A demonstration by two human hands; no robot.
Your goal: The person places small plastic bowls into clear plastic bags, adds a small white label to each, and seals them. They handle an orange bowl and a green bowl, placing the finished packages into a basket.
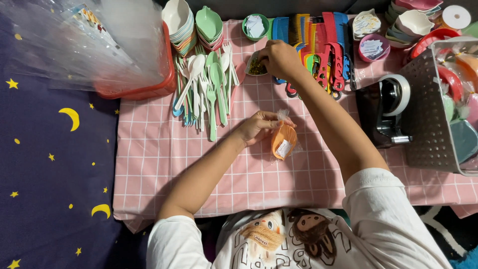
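Right now I'm pinching the clear bag with the orange dish (284, 141) closed in my left hand (259, 127), low on the pink checked cloth (164, 164), while my right hand (280, 57) is curling its fingertips into the small bowl of tiny bits (256, 67). Reaching back, I could be knocking the combs (318, 45) or the plastic spoons and forks (206, 84) crowding it, or spilling the bits

Low table, pink checked cloth (164, 164); tape dispenser (386, 112) right edge, spoons (204, 84) and combs (318, 42) left of dispenser.
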